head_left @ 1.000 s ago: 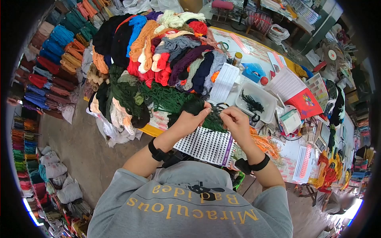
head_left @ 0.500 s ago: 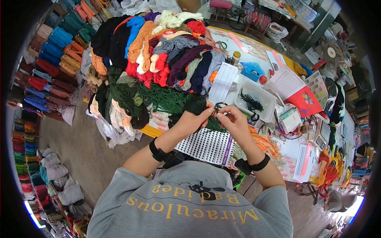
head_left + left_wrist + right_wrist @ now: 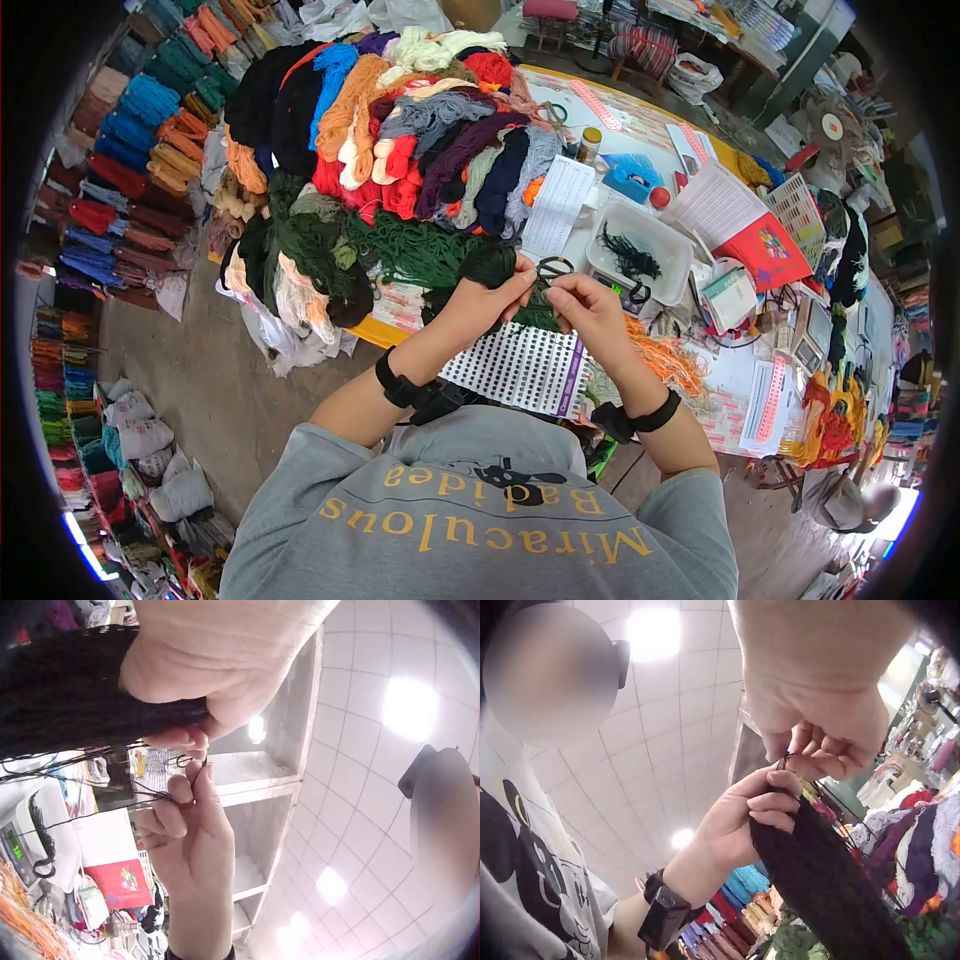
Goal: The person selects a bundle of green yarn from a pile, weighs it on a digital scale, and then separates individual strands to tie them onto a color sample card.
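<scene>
The left hand [image 3: 492, 303] grips a thick hank of very dark yarn [image 3: 487, 264], which hangs from its curled fingers in the right wrist view [image 3: 817, 885]. Close beside it, the right hand [image 3: 592, 312] pinches thin dark strands between thumb and fingertips. In the left wrist view the right hand [image 3: 196, 840] faces the left hand [image 3: 217, 660], fingertips nearly meeting, with loose strands [image 3: 154, 793] trailing leftward. Black-handled scissors [image 3: 553, 268] show just beyond the hands; whether they touch a hand cannot be told.
A large heap of coloured yarn [image 3: 440, 120] covers the table's left part. Right of the hands stand a white tray [image 3: 672, 262] with dark strands and a scale [image 3: 15, 851]. A dotted sheet [image 3: 510, 370] lies nearest the body, with orange yarn [image 3: 665, 360] beside it.
The right hand has moved left, closer to the left hand, compared with a second ago. The left hand keeps its grip on the dark hank.
</scene>
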`<state>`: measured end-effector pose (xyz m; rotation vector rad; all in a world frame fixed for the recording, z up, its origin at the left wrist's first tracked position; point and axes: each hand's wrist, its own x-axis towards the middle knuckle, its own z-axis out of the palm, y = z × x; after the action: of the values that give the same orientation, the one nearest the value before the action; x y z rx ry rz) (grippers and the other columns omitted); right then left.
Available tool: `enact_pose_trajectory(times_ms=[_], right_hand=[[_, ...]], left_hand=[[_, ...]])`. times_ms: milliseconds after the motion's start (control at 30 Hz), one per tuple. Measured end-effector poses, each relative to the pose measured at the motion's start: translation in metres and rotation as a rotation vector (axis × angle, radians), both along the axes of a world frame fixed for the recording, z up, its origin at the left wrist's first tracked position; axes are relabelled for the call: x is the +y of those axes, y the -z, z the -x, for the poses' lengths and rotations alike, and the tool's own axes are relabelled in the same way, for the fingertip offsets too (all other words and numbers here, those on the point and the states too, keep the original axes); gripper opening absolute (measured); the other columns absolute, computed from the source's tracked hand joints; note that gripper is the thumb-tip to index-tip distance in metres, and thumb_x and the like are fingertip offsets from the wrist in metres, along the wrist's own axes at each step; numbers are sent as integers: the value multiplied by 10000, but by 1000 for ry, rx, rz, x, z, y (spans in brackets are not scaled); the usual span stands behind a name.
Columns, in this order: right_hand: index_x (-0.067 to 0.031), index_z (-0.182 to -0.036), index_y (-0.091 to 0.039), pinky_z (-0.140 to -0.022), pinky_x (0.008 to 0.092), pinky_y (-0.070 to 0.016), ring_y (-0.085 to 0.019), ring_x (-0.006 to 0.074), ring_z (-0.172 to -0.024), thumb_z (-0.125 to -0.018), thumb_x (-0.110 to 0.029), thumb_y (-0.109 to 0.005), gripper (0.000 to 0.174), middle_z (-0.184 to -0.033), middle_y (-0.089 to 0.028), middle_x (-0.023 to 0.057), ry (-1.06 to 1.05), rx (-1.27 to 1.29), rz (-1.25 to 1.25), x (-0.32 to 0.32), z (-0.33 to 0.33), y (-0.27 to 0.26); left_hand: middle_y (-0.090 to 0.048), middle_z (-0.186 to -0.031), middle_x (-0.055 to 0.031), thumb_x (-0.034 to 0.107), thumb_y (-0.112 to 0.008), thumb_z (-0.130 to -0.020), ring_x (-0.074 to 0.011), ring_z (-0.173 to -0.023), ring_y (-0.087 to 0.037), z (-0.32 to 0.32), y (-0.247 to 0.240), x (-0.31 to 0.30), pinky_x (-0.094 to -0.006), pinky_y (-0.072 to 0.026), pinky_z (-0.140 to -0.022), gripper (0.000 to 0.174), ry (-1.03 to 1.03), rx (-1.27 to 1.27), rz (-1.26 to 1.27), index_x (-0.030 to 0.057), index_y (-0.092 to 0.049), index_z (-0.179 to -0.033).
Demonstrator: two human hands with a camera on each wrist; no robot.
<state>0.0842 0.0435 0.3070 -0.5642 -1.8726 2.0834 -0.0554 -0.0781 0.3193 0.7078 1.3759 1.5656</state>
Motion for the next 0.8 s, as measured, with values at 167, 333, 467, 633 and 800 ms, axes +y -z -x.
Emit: enact_pose_trajectory(times_ms=[167,333,467,633,800], right_hand=[[3,-885,-613,-478,186,-385,-480,44,-514,-894,-142,-577,150,-651,-562,-1,80,2,-12,6,-5,-4],[5,-841,-616,-467,201,-392,-498,49,-504,-883,-116,-569,136,-617,-573,13,71,-68,-207,8,-11,1],[5,-829,-613,-461,209,-392,-502,51,-495,-879,-108,-568,130,-604,-572,20,86,-89,-239,8,-14,-2],[-1,-836,-605,-464,195,-394,-507,53,-500,-904,-138,-553,161,-619,-579,18,134,-22,-136,10,-15,-1],[2,-886,-596,-471,189,-404,-513,55,-504,-919,-152,-536,169,-636,-585,22,109,12,-91,8,-14,-2]], left_hand=[[-544,-692,0,175,-602,-876,-58,-584,-467,6,6,-1,-216,-383,-534,163,27,304,33,13,-586,-866],[-562,-748,16,169,-622,-869,-58,-722,-502,11,10,-4,-230,-421,-643,166,9,409,59,12,-585,-831],[-564,-754,4,178,-624,-867,-71,-712,-502,13,14,-4,-238,-424,-640,174,-67,497,36,9,-587,-847],[-571,-769,-3,178,-627,-864,-71,-718,-505,10,8,-1,-235,-427,-645,177,-11,466,-1,5,-593,-858],[-583,-736,-6,150,-633,-846,-71,-705,-512,5,2,-1,-242,-432,-650,160,115,367,9,-8,-616,-863]])
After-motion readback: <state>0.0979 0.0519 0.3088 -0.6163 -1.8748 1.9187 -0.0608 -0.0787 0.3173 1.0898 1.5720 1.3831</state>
